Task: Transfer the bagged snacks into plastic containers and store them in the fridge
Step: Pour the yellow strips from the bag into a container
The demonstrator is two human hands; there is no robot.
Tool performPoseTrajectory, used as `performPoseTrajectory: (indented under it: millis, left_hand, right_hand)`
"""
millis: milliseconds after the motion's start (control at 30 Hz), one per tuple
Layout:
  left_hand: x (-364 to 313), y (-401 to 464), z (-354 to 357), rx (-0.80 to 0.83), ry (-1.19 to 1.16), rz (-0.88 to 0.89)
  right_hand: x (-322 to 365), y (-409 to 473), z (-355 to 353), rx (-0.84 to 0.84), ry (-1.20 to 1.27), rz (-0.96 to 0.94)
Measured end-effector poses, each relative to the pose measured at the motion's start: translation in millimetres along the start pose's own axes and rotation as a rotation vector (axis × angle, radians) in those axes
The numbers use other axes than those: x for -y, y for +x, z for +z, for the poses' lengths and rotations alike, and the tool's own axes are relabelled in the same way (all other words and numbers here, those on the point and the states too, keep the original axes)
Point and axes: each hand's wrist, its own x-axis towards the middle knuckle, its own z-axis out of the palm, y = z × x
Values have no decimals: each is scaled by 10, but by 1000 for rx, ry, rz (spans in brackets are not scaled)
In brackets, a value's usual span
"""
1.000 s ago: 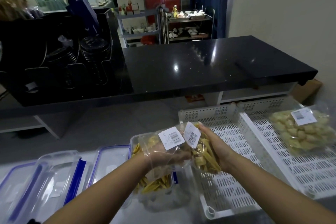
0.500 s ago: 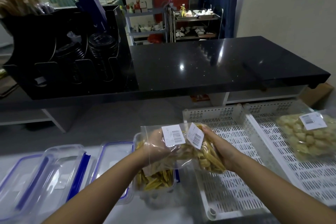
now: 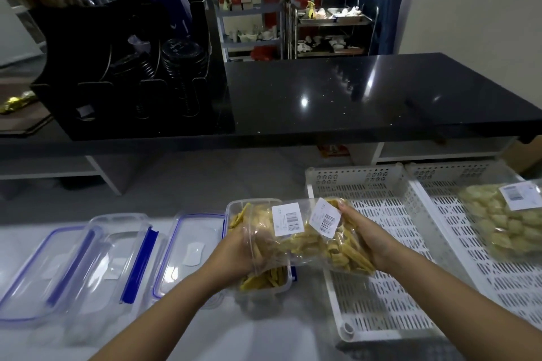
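Both hands hold a clear bag of yellow strip snacks (image 3: 311, 240) with two white barcode labels, tipped over a clear plastic container (image 3: 258, 284). My left hand (image 3: 234, 252) grips the bag's open left end above the container. At the other end, my right hand (image 3: 366, 239) grips the fuller part of the bag. Yellow strips lie inside the container. A second bag of pale round snacks (image 3: 504, 223) rests in the right-hand white crate (image 3: 457, 243).
Clear lids with blue seals (image 3: 187, 255) and another clear container (image 3: 114, 255) lie to the left on the grey counter. A white perforated crate (image 3: 378, 287) sits right of the container. A raised black counter (image 3: 352, 97) with a black cup-lid holder (image 3: 137, 73) stands behind.
The bag has tilted lower over the container between my hands, and more yellow strips lie in the container than a second ago.
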Motion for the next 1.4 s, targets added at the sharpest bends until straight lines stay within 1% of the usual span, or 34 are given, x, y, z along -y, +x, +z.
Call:
performPoseTrajectory:
  millis: [100, 300, 433, 567, 800, 867, 967, 1033, 1267, 1400]
  left_hand:
    - [105, -13, 71, -36, 112, 100]
    - [267, -7, 94, -65, 177, 121]
    - [305, -21, 49, -118, 87, 45]
    - [342, -27, 36, -158, 52, -28]
    - [372, -12, 58, -117, 52, -104]
    - [370, -22, 55, -113, 64, -102]
    - [382, -35, 39, -147, 117, -63]
    - [399, -46, 29, -161, 112, -40]
    - [438, -14, -2, -145, 166, -42]
    - [380, 4, -25, -152, 144, -12]
  right_hand:
    - [3, -23, -9, 2, -19, -9]
    - [50, -86, 32, 5, -60, -20]
    - [148, -117, 76, -7, -117, -72]
    - [257, -152, 150, -15, -155, -107]
    - [443, -250, 196, -33, -283, -169]
    - [462, -284, 181, -28, -282, -170]
    - [465, -332, 150, -21, -275, -171]
    - [478, -370, 114, -31, -267, -170]
    - [665, -470, -28, -41, -198, -195]
    - [689, -490, -36, -34, -175, -199]
